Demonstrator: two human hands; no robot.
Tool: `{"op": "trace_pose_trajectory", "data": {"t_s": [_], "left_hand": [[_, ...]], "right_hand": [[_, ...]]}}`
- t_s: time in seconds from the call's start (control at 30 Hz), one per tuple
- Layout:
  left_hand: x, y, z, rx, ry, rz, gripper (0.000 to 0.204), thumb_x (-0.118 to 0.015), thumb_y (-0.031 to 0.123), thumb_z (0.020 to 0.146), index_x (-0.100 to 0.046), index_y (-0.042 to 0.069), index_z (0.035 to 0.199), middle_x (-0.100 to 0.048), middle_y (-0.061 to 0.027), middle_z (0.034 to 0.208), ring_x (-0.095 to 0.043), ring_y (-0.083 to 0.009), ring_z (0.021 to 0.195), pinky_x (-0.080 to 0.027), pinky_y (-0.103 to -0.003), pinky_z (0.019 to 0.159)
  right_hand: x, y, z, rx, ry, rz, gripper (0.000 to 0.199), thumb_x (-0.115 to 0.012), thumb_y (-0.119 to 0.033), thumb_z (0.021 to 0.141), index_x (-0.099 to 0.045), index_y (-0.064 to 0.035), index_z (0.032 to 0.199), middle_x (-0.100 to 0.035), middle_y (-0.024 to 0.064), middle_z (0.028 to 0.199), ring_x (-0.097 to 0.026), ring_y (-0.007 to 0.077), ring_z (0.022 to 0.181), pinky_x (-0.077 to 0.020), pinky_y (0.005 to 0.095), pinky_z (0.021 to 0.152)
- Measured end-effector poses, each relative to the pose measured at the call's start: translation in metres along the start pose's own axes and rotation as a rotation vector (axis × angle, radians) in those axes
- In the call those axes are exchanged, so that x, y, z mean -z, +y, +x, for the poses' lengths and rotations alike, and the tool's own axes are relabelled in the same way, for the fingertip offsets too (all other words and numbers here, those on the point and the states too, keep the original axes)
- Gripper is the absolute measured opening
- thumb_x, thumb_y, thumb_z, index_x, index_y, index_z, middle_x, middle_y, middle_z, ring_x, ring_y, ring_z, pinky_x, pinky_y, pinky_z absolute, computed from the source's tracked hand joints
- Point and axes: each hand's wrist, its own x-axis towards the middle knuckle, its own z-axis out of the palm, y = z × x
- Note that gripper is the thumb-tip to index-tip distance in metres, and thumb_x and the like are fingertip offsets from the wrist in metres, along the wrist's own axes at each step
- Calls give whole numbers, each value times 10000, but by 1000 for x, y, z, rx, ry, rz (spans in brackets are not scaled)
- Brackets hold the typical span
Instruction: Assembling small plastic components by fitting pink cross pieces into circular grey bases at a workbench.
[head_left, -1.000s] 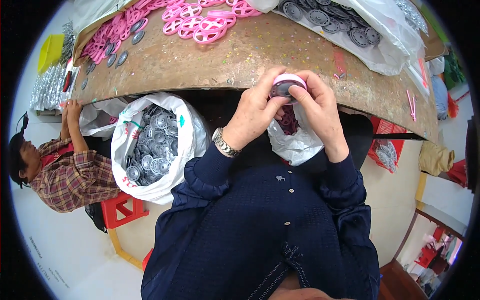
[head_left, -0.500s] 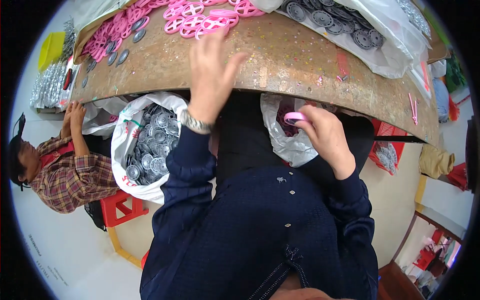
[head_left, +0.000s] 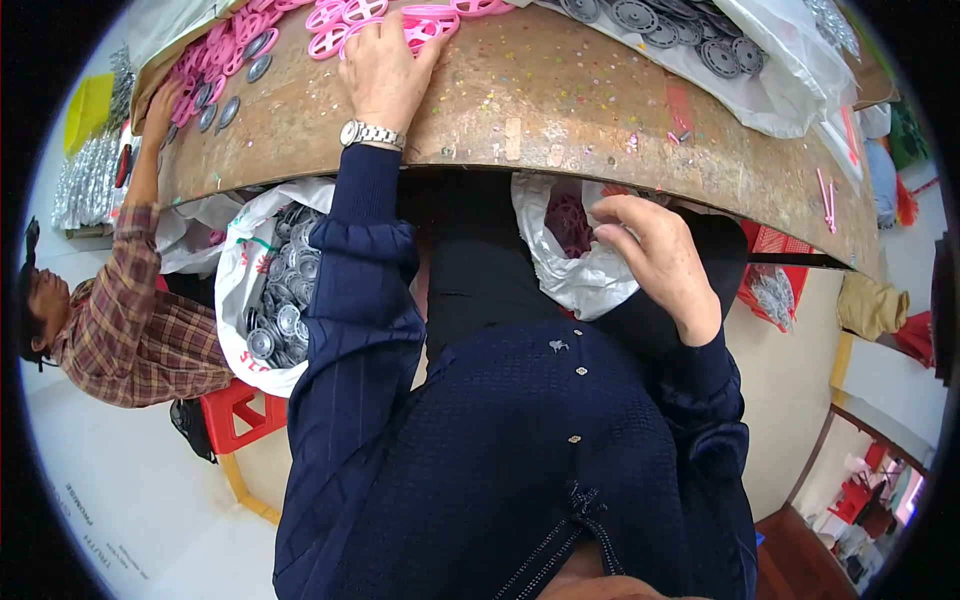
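Note:
On the table, my left hand has its curled fingers and thumb around a pink wheel ring at the near side of a group of pink rings. Its fingertips are partly hidden among them. My right hand holds nothing, its thumb and fingers apart. It hovers beside a white plastic bag at the table edge, with pink rings inside. Left of my lap, a white sack holds many grey wheel discs, partly covered by my left sleeve.
More grey discs lie on white plastic at the back right of the table. At the left, a co-worker's hand is at a heap of pink rings. A red stool and red crate stand below.
The pink ring with a dark centre is gone from my right hand, whose fingers have parted. My left hand has moved left onto the rings. The co-worker's arm has stretched toward the pink heap.

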Motion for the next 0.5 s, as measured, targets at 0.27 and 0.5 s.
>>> {"op": "trace_pose_trajectory", "data": {"t_s": [0.27,0.5], "left_hand": [[44,37,-37,-89,58,-401,657,-759,369,810,-534,4,1308,-603,-176,1117,-548,-340,1052,-438,-454,928],[57,85,-63,-156,-39,-742,751,-804,244,759,-451,7,1378,-575,-186,1120,-557,-353,1029,-451,-445,920]], "right_hand": [[29,8,33,-41,241,82,137,-627,-58,910,-678,11,1016,-704,114,897,-672,188,816,-506,300,731],[54,65,125,72,570,-308,228,-627,-195,924,-681,-22,1062,-700,154,962,-675,302,844,-520,371,750]]}}
